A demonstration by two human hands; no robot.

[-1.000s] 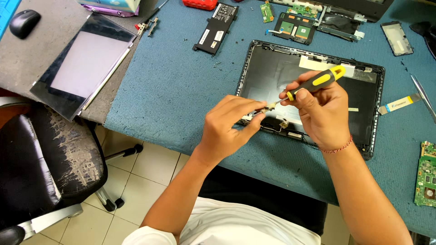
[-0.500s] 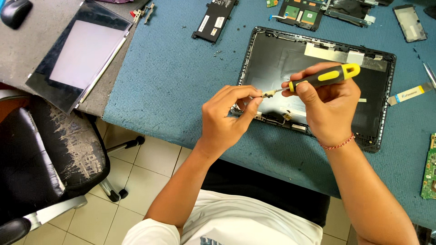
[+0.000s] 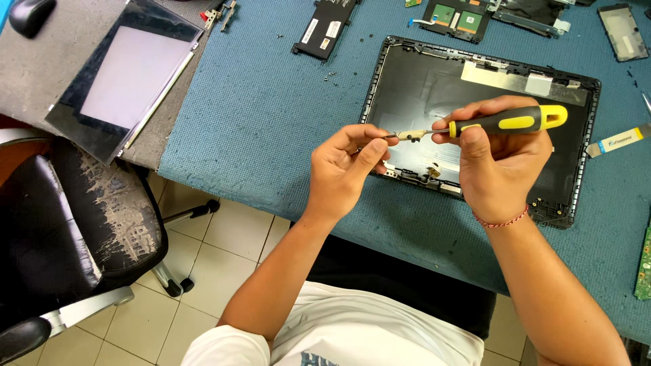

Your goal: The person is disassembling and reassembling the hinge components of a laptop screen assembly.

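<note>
The left hand [image 3: 349, 169] was pinching a small metal bracket piece [image 3: 409, 135], fingers closed tight on one end of it, held up in the air just above the near edge of the open black laptop shell [image 3: 413, 81]. The right hand [image 3: 498, 163] had a yellow-and-black screwdriver [image 3: 508, 122] wrapped in a full fist, thumb along the grip, tip pressed right into that little piece.

My take on doing this bit well: working a screw mid-air like that looked fiddly. I'd have kept both wrists resting on the shell or on the blue worktop [image 3: 271, 115] so the tip didn't skate off toward the fingertips. Keeping the driver dead in line with the screw and pushing in gently while turning would probably save the head from stripping. Doing it low over the shell also made sense, since a dropped screw would land inside it rather than on the tiled floor [image 3: 224, 251].

Beyond the shell's far edge lay a small green-and-black board [image 3: 454, 17], and a bare display panel [image 3: 129, 74] sat well off to its left.
</note>
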